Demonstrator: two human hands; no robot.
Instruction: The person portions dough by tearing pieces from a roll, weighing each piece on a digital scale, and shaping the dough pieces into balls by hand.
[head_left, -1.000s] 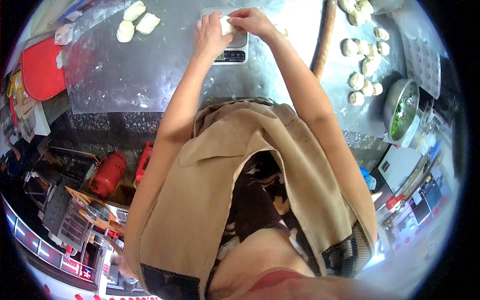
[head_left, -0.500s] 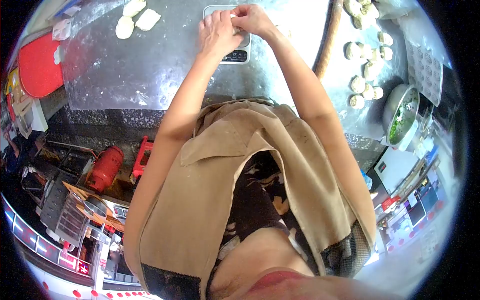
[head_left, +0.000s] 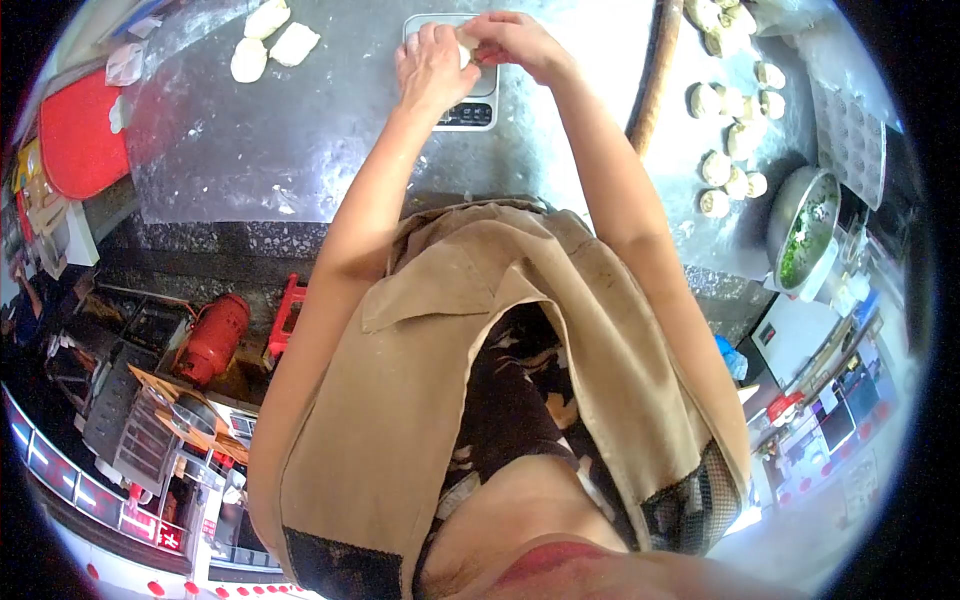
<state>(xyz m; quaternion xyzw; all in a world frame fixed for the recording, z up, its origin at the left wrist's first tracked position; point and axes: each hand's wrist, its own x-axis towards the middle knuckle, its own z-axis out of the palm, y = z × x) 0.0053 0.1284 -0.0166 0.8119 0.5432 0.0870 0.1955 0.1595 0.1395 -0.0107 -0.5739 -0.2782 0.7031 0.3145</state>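
Both hands are over a small digital kitchen scale (head_left: 484, 117) on the metal worktop. A pale piece of dough (head_left: 464, 54) shows between them, partly covered by fingers. My left hand (head_left: 436, 68) curls round it from the left, back of the hand upward. From the right, my right hand (head_left: 514, 46) pinches it with thumb and fingers. Most of the scale's plate is hidden beneath the hands. To the left lie three larger lumps of dough (head_left: 294, 45).
A long wooden rolling pin (head_left: 658, 75) lies to the right. Beyond it are several small dough rolls (head_left: 716, 168), a metal bowl (head_left: 776, 235) with chopped greens, and a moulded tray (head_left: 848, 135). A red board (head_left: 82, 140) is at the left edge; a red gas cylinder (head_left: 213, 340) stands below.
My right hand has shifted slightly right and down, drawing a little apart from the left. More of the dough now shows between the fingers.
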